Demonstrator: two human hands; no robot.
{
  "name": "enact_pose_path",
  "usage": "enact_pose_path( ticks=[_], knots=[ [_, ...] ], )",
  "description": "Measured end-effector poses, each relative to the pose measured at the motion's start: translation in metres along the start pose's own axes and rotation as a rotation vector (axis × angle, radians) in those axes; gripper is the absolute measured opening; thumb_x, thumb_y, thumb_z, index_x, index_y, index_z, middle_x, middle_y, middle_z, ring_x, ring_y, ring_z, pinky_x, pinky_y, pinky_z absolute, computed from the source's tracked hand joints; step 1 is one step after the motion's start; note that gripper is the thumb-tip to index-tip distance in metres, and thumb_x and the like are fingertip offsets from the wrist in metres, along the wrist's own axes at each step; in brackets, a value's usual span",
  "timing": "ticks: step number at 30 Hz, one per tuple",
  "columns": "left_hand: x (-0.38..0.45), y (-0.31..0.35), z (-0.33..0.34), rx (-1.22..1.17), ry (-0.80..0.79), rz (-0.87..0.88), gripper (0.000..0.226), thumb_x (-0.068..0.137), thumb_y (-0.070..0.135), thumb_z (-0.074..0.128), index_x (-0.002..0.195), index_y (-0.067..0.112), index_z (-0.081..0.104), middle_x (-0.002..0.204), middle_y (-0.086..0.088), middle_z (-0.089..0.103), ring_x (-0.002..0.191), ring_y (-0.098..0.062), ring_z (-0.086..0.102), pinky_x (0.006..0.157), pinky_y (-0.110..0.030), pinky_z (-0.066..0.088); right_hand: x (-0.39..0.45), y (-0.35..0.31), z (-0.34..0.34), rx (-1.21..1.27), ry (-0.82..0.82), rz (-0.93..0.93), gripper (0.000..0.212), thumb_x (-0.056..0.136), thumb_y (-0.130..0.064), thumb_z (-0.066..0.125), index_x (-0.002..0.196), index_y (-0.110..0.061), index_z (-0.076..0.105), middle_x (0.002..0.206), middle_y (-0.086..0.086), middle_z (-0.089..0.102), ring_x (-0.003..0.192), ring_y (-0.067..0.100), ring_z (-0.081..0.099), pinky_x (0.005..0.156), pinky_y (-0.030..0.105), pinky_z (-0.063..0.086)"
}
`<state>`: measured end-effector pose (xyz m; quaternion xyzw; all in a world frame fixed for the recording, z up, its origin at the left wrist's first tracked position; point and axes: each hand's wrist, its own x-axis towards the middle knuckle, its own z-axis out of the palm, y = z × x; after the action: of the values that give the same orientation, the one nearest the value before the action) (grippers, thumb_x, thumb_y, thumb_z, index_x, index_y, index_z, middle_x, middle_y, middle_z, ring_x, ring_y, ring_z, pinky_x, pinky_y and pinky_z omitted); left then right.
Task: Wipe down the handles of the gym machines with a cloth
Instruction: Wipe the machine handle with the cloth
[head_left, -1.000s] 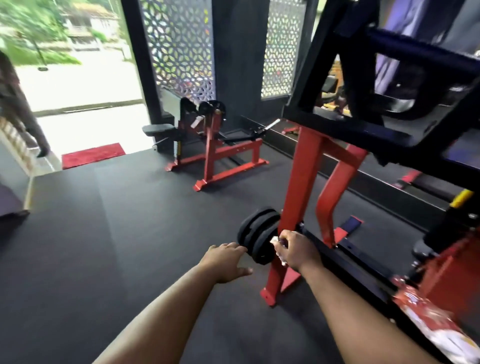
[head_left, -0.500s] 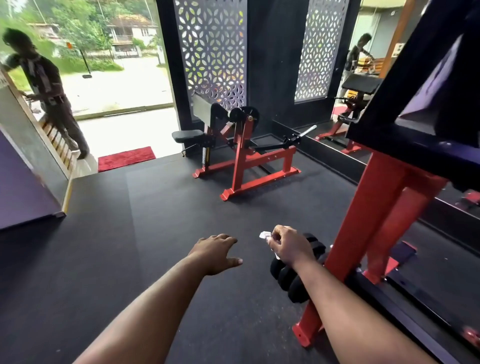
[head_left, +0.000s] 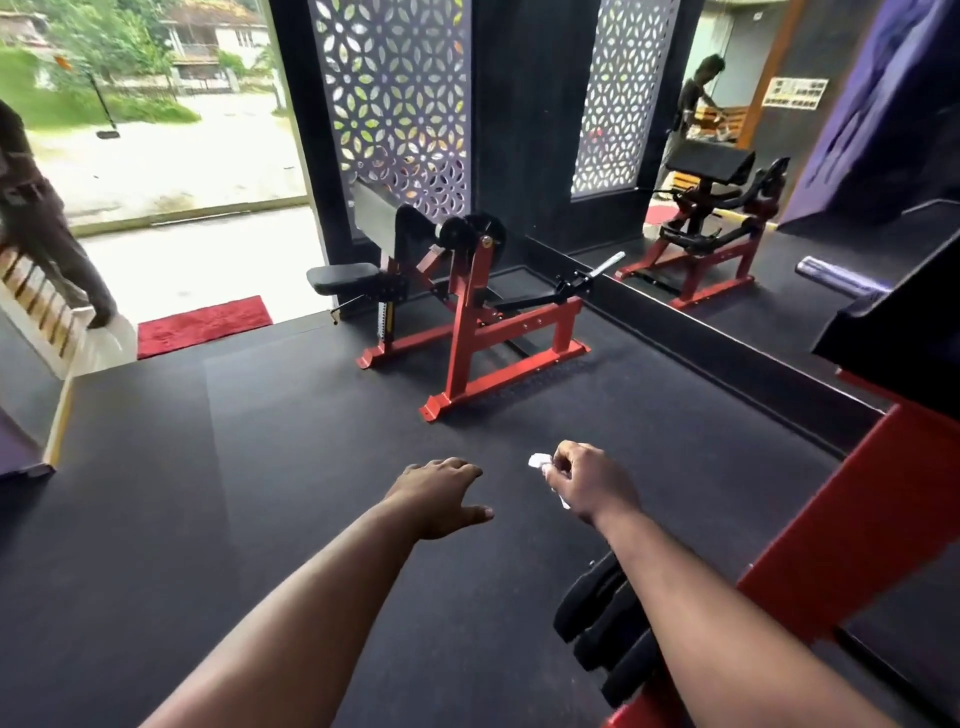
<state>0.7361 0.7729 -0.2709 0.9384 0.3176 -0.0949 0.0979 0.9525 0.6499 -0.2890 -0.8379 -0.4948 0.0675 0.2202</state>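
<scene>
My right hand (head_left: 592, 480) grips a small crumpled white cloth (head_left: 540, 461), which sticks out past the knuckles and below the palm. My left hand (head_left: 441, 493) hovers beside it over the black floor, fingers spread and relaxed, holding nothing. Ahead stands a red gym machine (head_left: 467, 332) with a black seat (head_left: 345, 278) and a chrome-tipped black bar handle (head_left: 589, 278) on its right side. Both hands are well short of it. A second red and black machine frame (head_left: 852, 519) rises at the right, close to my right arm.
Black weight plates (head_left: 602, 623) hang low on the near frame under my right forearm. A mirror wall (head_left: 727, 208) runs along the right. A red mat (head_left: 205, 325) lies at the open doorway, where a person (head_left: 47, 218) stands by a railing.
The view has swung left and forward, away from the near red frame. The far red machine has come closer to centre. My right hand keeps its grip on the cloth; the left stays empty.
</scene>
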Motion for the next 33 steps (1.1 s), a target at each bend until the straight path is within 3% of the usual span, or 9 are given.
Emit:
enact_pose_path(
  ticks=[8,14,18,33],
  knots=[
    [0.136,-0.075,-0.052,0.03,-0.015,0.165,0.077,0.093,0.072,0.051,0.156,0.03,0.035,0.161,0.006,0.038,0.146,-0.02,0.037,0.115,-0.045,0.034,0.115,-0.021,0.011,-0.108,0.056,0.116,0.025,0.094,-0.045,0.061,0.09,-0.021,0.065,0.098,-0.002,0.071,0.094,0.025,0.066,0.066,0.031,0.035],
    [0.244,-0.107,-0.085,0.033,-0.027,0.255,0.077,0.093,0.072,0.052,0.155,0.03,0.038,0.16,0.007,0.039,0.145,-0.02,0.04,0.112,-0.045,0.039,0.203,-0.018,0.008,-0.129,0.088,0.196,0.026,0.094,-0.046,0.06,0.086,-0.021,0.062,0.093,-0.004,0.069,0.09,0.024,0.064,0.063,0.034,0.039],
    [0.322,-0.11,-0.095,0.084,-0.041,0.31,0.076,0.092,0.073,0.051,0.154,0.031,0.038,0.159,0.007,0.04,0.144,-0.02,0.041,0.112,-0.046,0.038,0.264,0.01,0.013,-0.122,0.101,0.271,0.028,0.094,-0.048,0.058,0.087,-0.021,0.063,0.092,-0.005,0.069,0.088,0.024,0.064,0.066,0.035,0.048],
    [0.634,-0.058,-0.166,0.126,-0.067,0.389,0.075,0.093,0.073,0.051,0.153,0.03,0.039,0.158,0.005,0.041,0.143,-0.021,0.042,0.111,-0.045,0.04,0.518,0.167,-0.034,-0.088,0.122,0.421,0.034,0.094,-0.053,0.054,0.081,-0.022,0.058,0.083,-0.007,0.065,0.078,0.019,0.06,0.06,0.032,0.043]
  ],
)
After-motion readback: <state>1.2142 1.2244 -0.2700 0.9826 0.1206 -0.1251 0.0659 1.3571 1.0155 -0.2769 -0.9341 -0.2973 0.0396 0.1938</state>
